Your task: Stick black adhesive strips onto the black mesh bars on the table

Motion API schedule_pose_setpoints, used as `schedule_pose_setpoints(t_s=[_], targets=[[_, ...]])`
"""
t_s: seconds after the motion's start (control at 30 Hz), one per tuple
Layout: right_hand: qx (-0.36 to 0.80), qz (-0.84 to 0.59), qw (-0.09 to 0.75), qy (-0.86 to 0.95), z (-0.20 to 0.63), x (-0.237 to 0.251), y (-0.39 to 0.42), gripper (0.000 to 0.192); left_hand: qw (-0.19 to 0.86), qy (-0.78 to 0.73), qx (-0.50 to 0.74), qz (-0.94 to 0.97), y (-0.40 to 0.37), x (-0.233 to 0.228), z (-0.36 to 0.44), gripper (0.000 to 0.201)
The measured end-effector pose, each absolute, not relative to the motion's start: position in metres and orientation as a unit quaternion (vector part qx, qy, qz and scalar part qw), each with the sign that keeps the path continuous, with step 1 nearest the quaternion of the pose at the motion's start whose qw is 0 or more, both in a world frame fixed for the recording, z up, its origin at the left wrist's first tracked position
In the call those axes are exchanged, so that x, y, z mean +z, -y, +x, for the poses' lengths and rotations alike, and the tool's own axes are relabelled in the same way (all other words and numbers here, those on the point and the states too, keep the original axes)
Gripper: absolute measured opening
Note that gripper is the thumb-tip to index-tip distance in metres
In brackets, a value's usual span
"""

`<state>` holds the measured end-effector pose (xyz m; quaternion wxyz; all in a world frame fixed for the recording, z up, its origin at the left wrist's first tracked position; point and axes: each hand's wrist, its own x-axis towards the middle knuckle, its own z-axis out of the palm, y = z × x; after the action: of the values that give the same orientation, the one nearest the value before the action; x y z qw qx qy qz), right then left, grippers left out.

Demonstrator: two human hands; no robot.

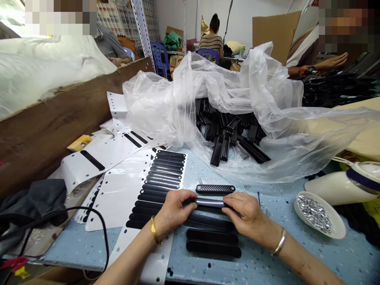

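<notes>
left hand (pixel 172 209) grip pinching black strip (pixel 209 203) | right hand (pixel 247 215) grip pinching same strip | table edge (pixel 89 264) near | plastic bag (pixel 237 99) behind

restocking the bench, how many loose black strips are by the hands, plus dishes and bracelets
Strip held between left hand and right hand: 1
Dotted strip on the table: 1
Plain black strips near the wrists: 3
Dish of shiny studs: 1
Bracelets: 2
Total: 8
The strips in the plastic bag are too piled to count.
</notes>
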<state>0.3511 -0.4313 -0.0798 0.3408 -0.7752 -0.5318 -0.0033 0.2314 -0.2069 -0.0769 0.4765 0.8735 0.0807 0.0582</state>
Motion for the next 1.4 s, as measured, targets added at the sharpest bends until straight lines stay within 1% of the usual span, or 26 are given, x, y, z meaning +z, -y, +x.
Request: schedule_pose_setpoints(t_s=[0.3,0.7,0.9,1.4], targets=[[0.002,-0.779,0.332,0.531,0.3496,-0.0802,0.4301,0.009,0.471,-0.075,0.059,0.877,0.2067,-0.0764,0.2316,0.013],[-0.018,-0.79,0.299,0.535,0.3471,-0.0814,0.429,0.008,0.474,-0.08,0.056,0.875,0.2067,-0.0759,0.2316,0.014],[-0.02,-0.789,0.298,0.537,0.348,-0.0815,0.4284,0.008,0.499,-0.098,0.071,0.858,0.207,-0.0748,0.2298,0.02],[-0.017,-0.78,0.318,0.538,0.3487,-0.0818,0.4269,0.008,0.489,-0.091,0.07,0.865,0.2062,-0.077,0.2304,0.016]])
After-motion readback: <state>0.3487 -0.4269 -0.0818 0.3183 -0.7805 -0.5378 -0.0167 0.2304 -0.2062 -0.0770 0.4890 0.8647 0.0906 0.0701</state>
